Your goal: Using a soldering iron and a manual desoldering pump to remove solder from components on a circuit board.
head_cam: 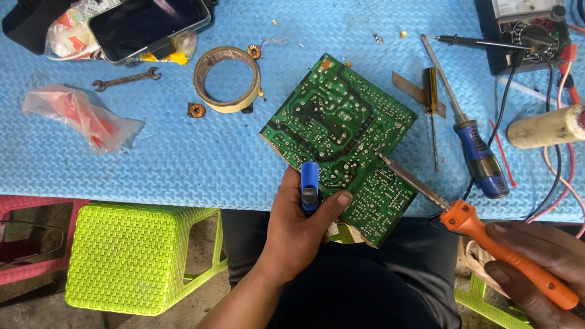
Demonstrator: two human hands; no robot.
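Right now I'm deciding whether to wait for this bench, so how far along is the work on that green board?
Set up: the circuit board lies solder side up on the blue mat. In hand: the left hand presses a blue tool onto its near edge; the right hand holds the orange soldering iron, tip on the board. Finished joints can't be told; tools remain spread out.

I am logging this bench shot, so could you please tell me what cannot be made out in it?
Head view only:
- Circuit board: component side faces down; near corner hidden by left hand.
- Blue tool: lower part inside the hand.
- Right hand and soldering iron: cut by the edge.
- Meter: top cut off.
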